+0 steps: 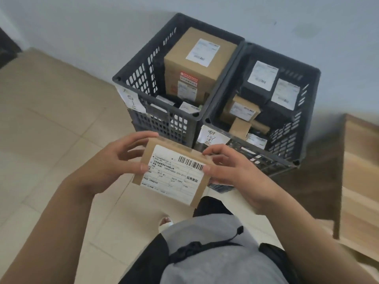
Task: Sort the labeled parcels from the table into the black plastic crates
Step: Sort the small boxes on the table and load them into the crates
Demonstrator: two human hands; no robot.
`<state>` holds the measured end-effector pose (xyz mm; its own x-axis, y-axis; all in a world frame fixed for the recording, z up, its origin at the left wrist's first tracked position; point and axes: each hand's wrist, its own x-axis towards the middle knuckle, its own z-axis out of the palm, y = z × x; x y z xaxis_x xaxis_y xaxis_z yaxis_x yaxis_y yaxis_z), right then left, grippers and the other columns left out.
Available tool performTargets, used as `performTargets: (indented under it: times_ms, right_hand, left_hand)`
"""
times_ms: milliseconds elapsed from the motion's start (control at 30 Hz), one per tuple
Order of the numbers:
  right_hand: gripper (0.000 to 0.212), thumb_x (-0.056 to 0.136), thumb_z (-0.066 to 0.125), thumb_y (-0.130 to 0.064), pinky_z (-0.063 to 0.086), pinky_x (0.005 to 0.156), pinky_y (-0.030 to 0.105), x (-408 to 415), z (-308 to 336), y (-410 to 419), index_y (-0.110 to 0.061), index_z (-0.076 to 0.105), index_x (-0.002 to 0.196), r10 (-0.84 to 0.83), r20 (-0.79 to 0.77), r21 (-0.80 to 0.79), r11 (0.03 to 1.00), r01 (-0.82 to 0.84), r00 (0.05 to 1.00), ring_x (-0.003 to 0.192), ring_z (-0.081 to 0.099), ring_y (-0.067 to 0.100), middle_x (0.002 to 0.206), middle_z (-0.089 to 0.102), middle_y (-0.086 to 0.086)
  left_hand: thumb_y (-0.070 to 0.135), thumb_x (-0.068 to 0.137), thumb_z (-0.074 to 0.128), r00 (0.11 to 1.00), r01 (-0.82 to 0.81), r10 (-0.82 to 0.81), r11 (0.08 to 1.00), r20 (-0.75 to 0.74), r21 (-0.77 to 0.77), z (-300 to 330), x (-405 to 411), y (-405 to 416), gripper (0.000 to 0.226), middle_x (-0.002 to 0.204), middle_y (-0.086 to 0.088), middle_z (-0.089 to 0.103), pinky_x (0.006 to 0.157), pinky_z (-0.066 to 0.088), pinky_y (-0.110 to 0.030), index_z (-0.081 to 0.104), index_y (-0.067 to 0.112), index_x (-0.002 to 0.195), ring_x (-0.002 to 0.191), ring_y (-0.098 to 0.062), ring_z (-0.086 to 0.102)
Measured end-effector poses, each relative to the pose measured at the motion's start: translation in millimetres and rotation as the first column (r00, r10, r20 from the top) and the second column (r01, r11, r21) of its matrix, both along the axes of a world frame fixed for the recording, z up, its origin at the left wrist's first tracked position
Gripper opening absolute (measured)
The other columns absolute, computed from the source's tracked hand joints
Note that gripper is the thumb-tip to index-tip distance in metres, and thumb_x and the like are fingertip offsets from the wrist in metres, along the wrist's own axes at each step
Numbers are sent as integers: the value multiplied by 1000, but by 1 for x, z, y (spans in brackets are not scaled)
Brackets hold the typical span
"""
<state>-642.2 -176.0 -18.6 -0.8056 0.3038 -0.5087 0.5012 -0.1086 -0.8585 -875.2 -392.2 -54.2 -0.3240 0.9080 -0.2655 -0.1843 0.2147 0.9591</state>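
Our fingers are closed around a small cardboard parcel. Our left hand pinches its left edge, thumb on top by the label. Our right hand pinches the right edge the same way. We hold the parcel up in the air, just in front of the two crates, with its white shipping label facing us so we can read it.

The parcel looks flat and stiff, like a thin box. We think it is light, because finger pinches alone hold it up. The cardboard is not slippery, but the tape along the top might be. Holding it by the two short edges seems best, since that keeps the label clear to read.

The left black crate has a paper tag on its front. Inside stands a tall brown box with a label on top, and some smaller parcels lie low beside it.

The right black crate has a paper tag too. It holds two dark parcels with white labels at the back, and small brown boxes in front.

A wooden table stands to our right.
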Motion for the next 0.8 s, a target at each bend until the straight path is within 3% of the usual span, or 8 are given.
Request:
performTargets:
  times_ms: [100, 200, 333, 433, 533, 600, 667, 800]
  right_hand:
    - [42, 65, 86, -50, 54, 104, 51, 6, 8, 19, -45, 67, 103, -64, 24, 64, 996, 63, 998, 112, 70, 13, 116, 72, -16]
    - [41, 65, 85, -55, 55, 103, 52, 6, 15, 46, -46, 67, 101, -58, 59, 121, 991, 51, 997, 114, 68, 7, 119, 70, -21]
    - [53, 65, 92, -43, 55, 103, 46, -10, 21, 91, -41, 64, 110, -48, 73, 193, 981, 33, 996, 117, 67, 10, 122, 70, -15]
    - [61, 67, 93, -37, 59, 95, 37, -20, 20, 124, -40, 59, 118, -89, 82, 224, 972, 68, 993, 111, 69, 8, 121, 69, -13]
    - [65, 63, 89, -37, 58, 87, 33, -27, 9, 161, -37, 58, 120, -242, 49, 187, 955, 229, 969, 103, 73, 8, 115, 73, -10]
    - [67, 66, 89, -34, 57, 91, 40, -30, -6, 187, -35, 57, 125, -395, 49, 158, 910, 384, 917, 104, 73, 13, 115, 73, -7]
    - [68, 77, 88, -29, 56, 96, 45, -29, -25, 214, -32, 53, 135, -514, 82, 185, 850, 494, 854, 109, 70, 17, 119, 71, -4]
    - [77, 86, 81, -24, 55, 96, 48, -24, -61, 247, -22, 41, 152, -605, 238, 269, 793, 547, 760, 110, 66, 21, 128, 65, 0]
  left_hand:
    - [23, 67, 90, 973, 228, -228, 974, -34, 4, 13, -30, 52, 74, 132, 2, 68, 89, 59, -30, 64, 39, 135, 125, -21, 65]
    - [26, 71, 92, 881, 471, -471, 882, -40, -24, 27, -46, 115, 73, 129, 1, 70, 87, 62, -35, 62, 36, 137, 125, -23, 65]
    - [17, 75, 85, 773, 626, -630, 776, -69, -69, 38, -56, 194, 68, 132, 2, 68, 85, 62, -31, 62, 34, 137, 128, -24, 63]
    - [21, 77, 81, 724, 675, -683, 730, -100, -107, 42, -66, 243, 69, 140, 5, 63, 97, 58, -35, 59, 35, 141, 134, -19, 58]
    - [31, 78, 78, 833, 517, -534, 845, -148, -138, 37, -76, 291, 64, 142, 18, 60, 110, 47, -38, 60, 51, 136, 134, -6, 55]
    - [29, 86, 73, 940, 233, -265, 959, -217, -161, 24, -81, 319, 44, 125, 23, 69, 107, 49, -38, 67, 51, 123, 122, -4, 63]
    - [23, 92, 69, 953, -20, -44, 978, -300, -207, 4, -85, 339, 31, 112, 21, 72, 102, 53, -36, 69, 45, 115, 113, -8, 67]
    - [27, 94, 70, 928, -25, -137, 905, -346, -426, -37, -85, 346, 42, 131, 9, 61, 105, 50, -44, 59, 35, 134, 123, -18, 59]
